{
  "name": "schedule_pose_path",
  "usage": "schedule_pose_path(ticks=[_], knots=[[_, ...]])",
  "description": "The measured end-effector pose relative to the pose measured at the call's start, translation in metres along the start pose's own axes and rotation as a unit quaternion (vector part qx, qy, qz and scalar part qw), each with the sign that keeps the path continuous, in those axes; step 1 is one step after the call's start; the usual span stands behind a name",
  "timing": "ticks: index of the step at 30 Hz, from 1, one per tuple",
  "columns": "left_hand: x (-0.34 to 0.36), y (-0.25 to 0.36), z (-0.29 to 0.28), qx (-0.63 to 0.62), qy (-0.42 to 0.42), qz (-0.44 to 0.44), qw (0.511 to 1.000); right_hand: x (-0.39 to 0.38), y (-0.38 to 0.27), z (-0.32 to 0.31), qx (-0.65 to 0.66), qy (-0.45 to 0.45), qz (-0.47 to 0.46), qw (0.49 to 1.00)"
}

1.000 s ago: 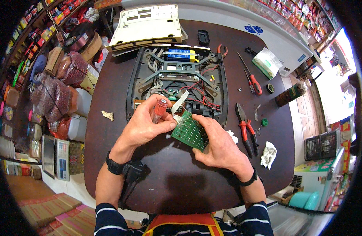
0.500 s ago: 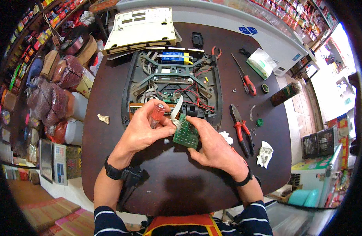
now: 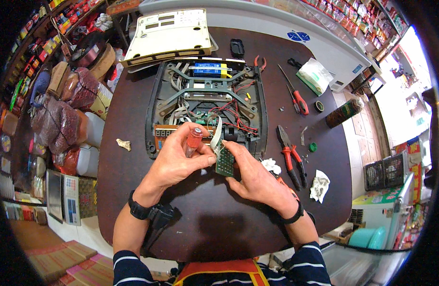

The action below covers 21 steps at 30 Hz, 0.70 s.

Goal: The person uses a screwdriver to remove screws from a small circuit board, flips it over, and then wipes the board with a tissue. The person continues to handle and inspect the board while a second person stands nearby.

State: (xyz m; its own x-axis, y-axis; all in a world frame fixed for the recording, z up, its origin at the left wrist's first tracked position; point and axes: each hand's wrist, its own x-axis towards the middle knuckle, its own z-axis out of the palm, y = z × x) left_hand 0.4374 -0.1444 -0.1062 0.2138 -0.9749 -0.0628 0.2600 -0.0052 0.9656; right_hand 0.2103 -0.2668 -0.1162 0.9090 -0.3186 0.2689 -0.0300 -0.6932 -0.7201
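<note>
My left hand [image 3: 169, 162] is closed around a screwdriver [image 3: 194, 137] with a red and clear handle; its shaft is hidden. Thumb and fingertips of that hand also meet the near-left edge of a green circuit board [image 3: 224, 163]. My right hand [image 3: 255, 176] grips this board from the right, thumb below and fingers above. A pale ribbon cable [image 3: 217, 128] arches from the board toward the opened scale body [image 3: 205, 97] just beyond my hands. Inside that body are wires, a blue-and-yellow battery [image 3: 207, 70] and an orange display board [image 3: 161, 140].
Right of the body lie a long screwdriver [image 3: 301, 103], red-handled pliers [image 3: 291, 155], a green cap [image 3: 313, 147] and crumpled tissue [image 3: 320, 186]. A cream housing [image 3: 169, 33] rests at the back left. A dark roll-shaped object [image 3: 344, 113] stands at the table's right edge.
The green board has turned, so its face now shows narrower and more edge-on. Both hands keep their hold. The whole view has shifted slightly.
</note>
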Motion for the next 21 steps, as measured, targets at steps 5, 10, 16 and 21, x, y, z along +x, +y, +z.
schedule_pose_path(ticks=[5,10,16,21], knots=[[0.002,0.004,0.001,0.034,0.014,0.006,0.999,0.001,-0.008,-0.01,-0.045,0.003,0.026,0.999],[0.0,0.008,-0.002,0.036,0.041,-0.033,0.998,0.0,-0.016,-0.021,-0.142,0.034,0.016,0.989],[0.005,-0.007,-0.003,0.051,0.042,0.004,0.998,0.0,-0.02,-0.021,-0.125,0.054,0.012,0.991],[0.007,-0.013,-0.004,0.045,0.058,0.0,0.997,-0.001,-0.022,-0.018,-0.105,0.066,0.011,0.992]])
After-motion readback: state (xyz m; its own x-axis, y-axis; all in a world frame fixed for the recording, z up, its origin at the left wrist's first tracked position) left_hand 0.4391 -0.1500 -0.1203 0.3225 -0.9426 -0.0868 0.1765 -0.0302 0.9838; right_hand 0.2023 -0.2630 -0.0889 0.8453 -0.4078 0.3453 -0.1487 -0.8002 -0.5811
